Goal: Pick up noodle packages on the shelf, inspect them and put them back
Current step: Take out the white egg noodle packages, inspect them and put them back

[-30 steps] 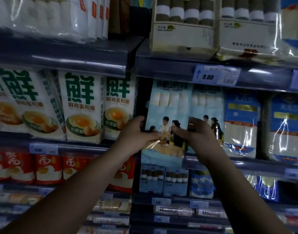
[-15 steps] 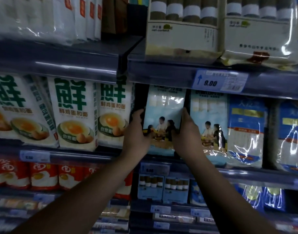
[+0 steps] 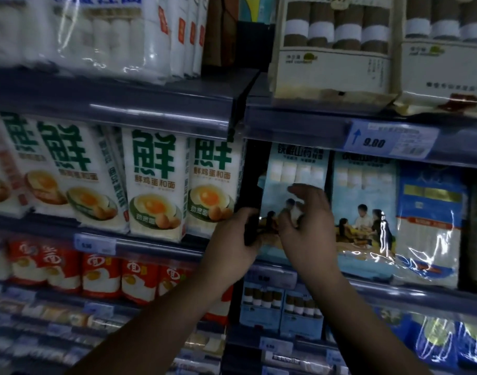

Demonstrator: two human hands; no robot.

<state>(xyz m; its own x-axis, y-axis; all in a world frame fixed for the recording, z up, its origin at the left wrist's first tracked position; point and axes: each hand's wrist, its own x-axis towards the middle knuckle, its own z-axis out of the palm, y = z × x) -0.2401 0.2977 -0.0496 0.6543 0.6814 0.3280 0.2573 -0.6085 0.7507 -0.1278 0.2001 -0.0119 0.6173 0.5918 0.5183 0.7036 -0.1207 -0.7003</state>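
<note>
Head cam, centre-right of frame: the light-blue noodle package [image 3: 297,169] stands upright on the middle shelf [image 3: 410,292], just beside its twin [image 3: 364,201]. It's glossy plastic with pale noodle bundles showing through a window near the top. Looks like the left hand [image 3: 232,239] is curled round its left edge, while the right hand [image 3: 310,226] sits in front with bent fingers, too blurry to say if it's gripping. Upper right, cardboard boxes [image 3: 332,66] hold brown bundles banded in white, tops cut off.

My left hand [image 3: 232,240] and blurred right hand [image 3: 309,230] hide the noodle package's [image 3: 297,167] lower half. I cannot tell whether the right grips.
</note>
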